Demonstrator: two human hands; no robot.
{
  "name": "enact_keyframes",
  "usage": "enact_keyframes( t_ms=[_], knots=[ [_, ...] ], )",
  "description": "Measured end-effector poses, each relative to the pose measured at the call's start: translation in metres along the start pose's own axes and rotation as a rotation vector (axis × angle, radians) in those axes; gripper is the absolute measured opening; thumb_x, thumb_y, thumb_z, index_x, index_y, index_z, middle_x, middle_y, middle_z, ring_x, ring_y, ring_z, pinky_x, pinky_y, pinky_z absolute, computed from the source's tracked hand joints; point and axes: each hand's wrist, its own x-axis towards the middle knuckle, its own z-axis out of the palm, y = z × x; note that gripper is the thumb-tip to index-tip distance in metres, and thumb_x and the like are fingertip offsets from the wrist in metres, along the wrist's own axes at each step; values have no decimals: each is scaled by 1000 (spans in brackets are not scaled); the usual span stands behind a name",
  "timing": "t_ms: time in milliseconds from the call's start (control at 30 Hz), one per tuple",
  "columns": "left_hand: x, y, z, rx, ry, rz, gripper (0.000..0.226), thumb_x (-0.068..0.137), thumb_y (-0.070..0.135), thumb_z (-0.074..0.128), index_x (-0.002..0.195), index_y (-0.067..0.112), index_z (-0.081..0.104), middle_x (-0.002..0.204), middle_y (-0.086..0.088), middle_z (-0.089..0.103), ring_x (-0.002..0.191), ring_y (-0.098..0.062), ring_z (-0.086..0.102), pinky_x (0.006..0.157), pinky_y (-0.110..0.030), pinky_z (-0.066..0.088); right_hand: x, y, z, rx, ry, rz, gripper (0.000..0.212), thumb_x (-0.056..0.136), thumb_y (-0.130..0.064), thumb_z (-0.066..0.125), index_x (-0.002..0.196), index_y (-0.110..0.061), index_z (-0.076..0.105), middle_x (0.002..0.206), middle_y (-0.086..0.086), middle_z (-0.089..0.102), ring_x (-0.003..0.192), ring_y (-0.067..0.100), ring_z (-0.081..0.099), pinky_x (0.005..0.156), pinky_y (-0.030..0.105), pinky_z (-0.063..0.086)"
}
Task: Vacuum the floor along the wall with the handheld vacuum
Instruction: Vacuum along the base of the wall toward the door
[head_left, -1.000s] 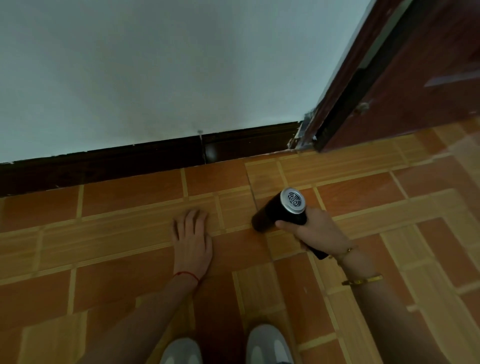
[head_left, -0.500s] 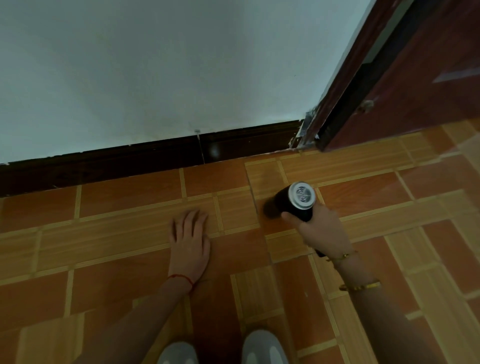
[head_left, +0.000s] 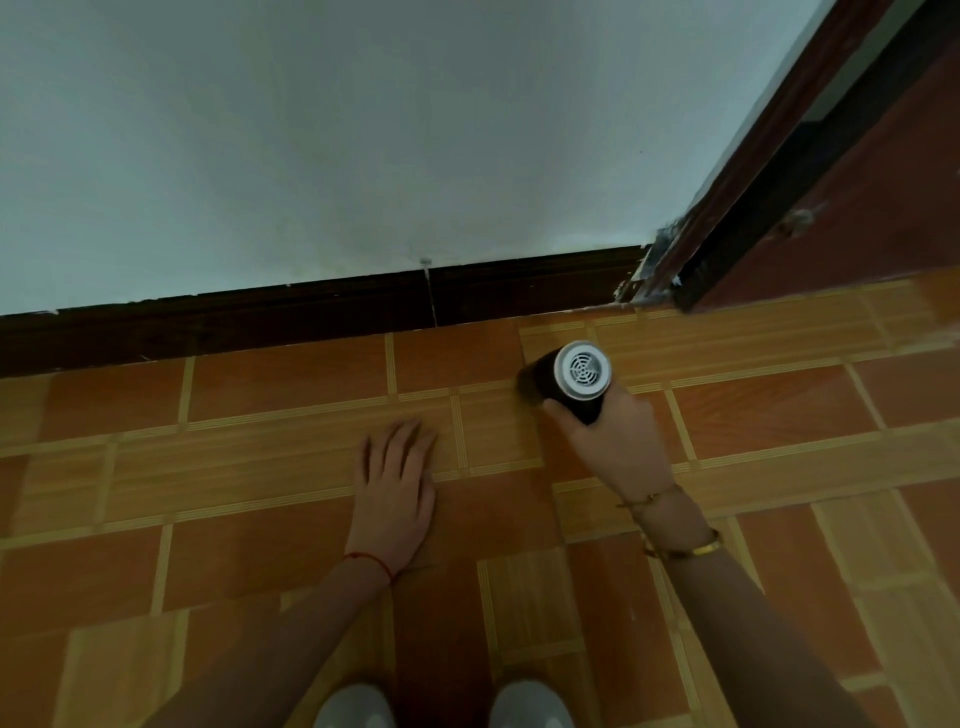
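Pale matte plaster: we see the wall (head_left: 363, 135) filling the top half, flat and smooth, a little chipped where it meets the trim. Below it the floor (head_left: 260, 561), glossy tile printed as wood grain, rust-orange rectangles set between lighter tan ribbed strips. Top right, a red-brown door (head_left: 893, 208) with a dark frame edge, slanting into the corner. A dark brown skirting board (head_left: 311, 317) runs along the wall base, with one vertical joint near the middle.

Our right hand (head_left: 618, 441) has its grip wrapped round the handheld vacuum (head_left: 571, 382): a black cylindrical body with a round silver end cap carrying a radial vent grille that faces us. The far, dark end points down and left at the tiles, just short of the skirting, near the door corner. Whether the nozzle touches the floor, we cannot tell.

Our left hand (head_left: 397, 493) lies flat, palm down on the tiles, fingers straight and slightly spread, holding nothing.

Two grey shoe toes (head_left: 441, 706) at the bottom edge. Gold bangles (head_left: 680, 545) on the right wrist, thin red thread (head_left: 371, 564) on the left.
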Motion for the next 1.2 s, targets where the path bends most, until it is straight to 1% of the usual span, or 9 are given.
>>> enact_keyframes(
  t_ms=[67, 167, 267, 333, 467, 700, 967, 1067, 1200],
  knots=[
    [-2, -5, -4, 4, -20, 25, 49, 97, 29, 29, 143, 18, 41, 150, -6, 39, 144, -26, 29, 118, -57, 20, -4, -7, 6, 21, -90, -19, 57, 80, -46, 73, 124, -15, 56, 103, 0, 69, 96, 17, 65, 75, 24, 52],
    [-7, -11, -12, -12, -34, 22, 47, 98, 30, 27, 140, 18, 45, 148, -5, 42, 142, -23, 31, 120, -52, 18, -8, -17, 13, 104, -222, 8, 29, 81, -44, 73, 96, -21, 63, 75, -9, 64, 69, 5, 62, 60, 14, 43],
    [-14, -13, -22, -54, -15, -9, 45, 98, 29, 28, 137, 19, 48, 141, -3, 48, 136, -22, 37, 119, -47, 22, -13, -26, 16, 320, -313, 115, 26, 83, -37, 72, 74, -16, 61, 58, 5, 63, 48, 15, 60, 54, 27, 50],
    [-17, -15, -30, -89, 21, -43, 43, 97, 29, 31, 133, 18, 52, 135, -2, 52, 131, -22, 41, 115, -47, 30, -15, -36, 13, 473, -355, 216, 27, 85, -33, 72, 77, -9, 61, 59, 11, 62, 46, 21, 59, 52, 30, 52],
    [-18, -23, -47, -108, 89, -121, 36, 92, 20, 48, 128, 19, 52, 129, -2, 55, 126, -20, 39, 109, -45, 33, -16, -53, 7, 842, -464, 409, 24, 86, -28, 69, 92, -6, 61, 61, 6, 59, 45, 17, 55, 44, 25, 49],
    [-13, -27, -64, -120, 114, -234, 41, 89, 13, 58, 130, 14, 54, 130, -5, 54, 126, -25, 41, 111, -47, 30, -23, -59, 12, 1001, -651, 407, 26, 87, -35, 62, 79, -11, 57, 62, 3, 53, 47, 15, 48, 46, 23, 44],
    [-21, -18, -59, -127, 75, -238, 40, 92, 17, 56, 132, 16, 53, 132, -3, 53, 127, -24, 41, 116, -43, 20, -35, -49, 27, 1039, -608, 383, 35, 89, -42, 60, 104, -11, 58, 71, 8, 57, 51, 18, 51, 51, 28, 46],
    [-22, -10, -60, -149, 44, -238, 38, 93, 18, 55, 131, 16, 53, 133, -3, 52, 128, -22, 39, 114, -44, 24, -38, -44, 29, 1039, -547, 367, 42, 91, -41, 57, 120, -10, 57, 79, 8, 67, 56, 18, 58, 54, 28, 52],
    [-18, -3, -61, -198, 25, -238, 39, 94, 18, 54, 132, 19, 52, 132, 0, 52, 126, -19, 39, 109, -39, 30, -37, -38, 31, 1031, -485, 415, 52, 84, -44, 62, 120, -7, 59, 84, 9, 68, 65, 20, 63, 64, 30, 56]
  ],
)
